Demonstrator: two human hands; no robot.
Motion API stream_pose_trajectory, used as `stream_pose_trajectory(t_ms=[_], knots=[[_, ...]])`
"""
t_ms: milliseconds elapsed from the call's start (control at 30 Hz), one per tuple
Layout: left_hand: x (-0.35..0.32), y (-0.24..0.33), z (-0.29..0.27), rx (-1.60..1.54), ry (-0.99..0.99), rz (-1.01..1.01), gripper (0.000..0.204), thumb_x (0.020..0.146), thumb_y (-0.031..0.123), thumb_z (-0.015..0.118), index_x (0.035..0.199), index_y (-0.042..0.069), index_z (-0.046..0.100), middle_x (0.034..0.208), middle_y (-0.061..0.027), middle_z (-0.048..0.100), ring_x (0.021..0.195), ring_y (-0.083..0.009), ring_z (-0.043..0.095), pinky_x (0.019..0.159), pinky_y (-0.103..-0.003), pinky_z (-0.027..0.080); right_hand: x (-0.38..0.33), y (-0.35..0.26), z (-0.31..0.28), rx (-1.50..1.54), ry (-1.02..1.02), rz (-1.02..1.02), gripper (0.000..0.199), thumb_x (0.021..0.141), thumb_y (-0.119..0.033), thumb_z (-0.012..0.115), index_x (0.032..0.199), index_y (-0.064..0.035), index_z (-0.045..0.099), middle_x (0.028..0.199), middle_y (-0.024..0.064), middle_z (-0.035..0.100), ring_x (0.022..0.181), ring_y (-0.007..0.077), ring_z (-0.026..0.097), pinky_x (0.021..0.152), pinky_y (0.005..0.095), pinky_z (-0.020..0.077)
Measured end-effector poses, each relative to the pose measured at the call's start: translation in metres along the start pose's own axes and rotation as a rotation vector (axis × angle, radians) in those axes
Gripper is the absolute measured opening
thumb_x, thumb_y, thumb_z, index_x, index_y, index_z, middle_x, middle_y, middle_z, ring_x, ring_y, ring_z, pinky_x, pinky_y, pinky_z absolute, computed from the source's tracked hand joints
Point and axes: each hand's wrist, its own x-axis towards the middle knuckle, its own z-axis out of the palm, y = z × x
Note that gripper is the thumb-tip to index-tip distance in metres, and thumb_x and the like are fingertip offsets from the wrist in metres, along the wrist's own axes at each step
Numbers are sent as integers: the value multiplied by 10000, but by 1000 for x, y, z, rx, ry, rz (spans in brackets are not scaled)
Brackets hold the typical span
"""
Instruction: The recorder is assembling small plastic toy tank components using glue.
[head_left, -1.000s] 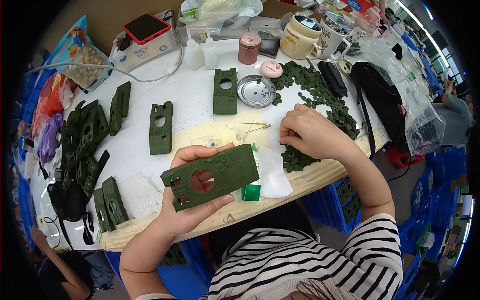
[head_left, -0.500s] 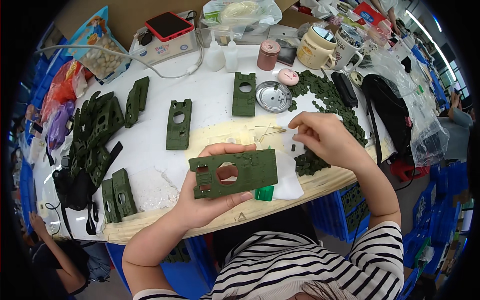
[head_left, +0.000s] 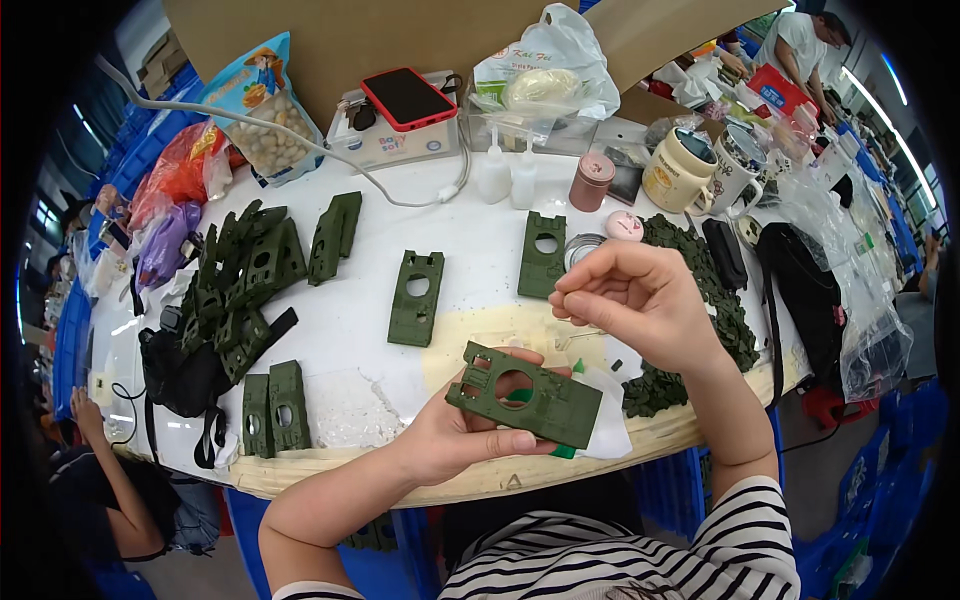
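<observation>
My left hand (head_left: 445,432) holds a dark green plastic toy tank hull (head_left: 566,412) from below, thumb along its near edge. The hull has a large round hole and small square openings at one end, and it tilts down to the right. Above and to the right of it, my right hand (head_left: 645,305) is raised with thumb and fingertips pinched together; whatever is between them is too small or hidden to name. A bit of bright green plastic (head_left: 563,452) shows under the hull. Small dark green parts (head_left: 652,396) lie heaped right of my hands.
More hulls lie on the white table: one in the middle (head_left: 412,322), one farther back (head_left: 540,268), a pile at left (head_left: 265,262). Behind stand squeeze bottles (head_left: 494,178), a pink tin (head_left: 592,182) and a cream mug (head_left: 677,172). A black pouch (head_left: 724,254) lies at right.
The view has shifted. The hull in my left hand has turned, its right end now lower. My right hand has come up from the small parts towards the hull, its fingertips closed together.
</observation>
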Motion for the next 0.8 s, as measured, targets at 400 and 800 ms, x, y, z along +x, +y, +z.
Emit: stream_pose_trajectory(t_ms=[400, 800], knots=[[0, 12, 2, -21, -75, -51, 660, 920, 89, 562, 1461, 76, 183, 1413, -209, 394, 1305, -315, 434, 994, -452, 488, -4, 5, 1, 197, -39, 238, 193, 861, -45, 679, 1027, 49, 653, 885, 80, 696, 781, 85, 657, 703, 208, 533], [-3, -5, -2, 124, -12, -48, 594, 937, 42, 541, 1442, 90, 230, 1309, -106, 440, 1255, -237, 470, 948, -387, 529, -23, -13, 22, -145, -68, -41, 106, 779, 34, 722, 878, 42, 685, 819, 83, 693, 720, 100, 659, 667, 211, 525]])
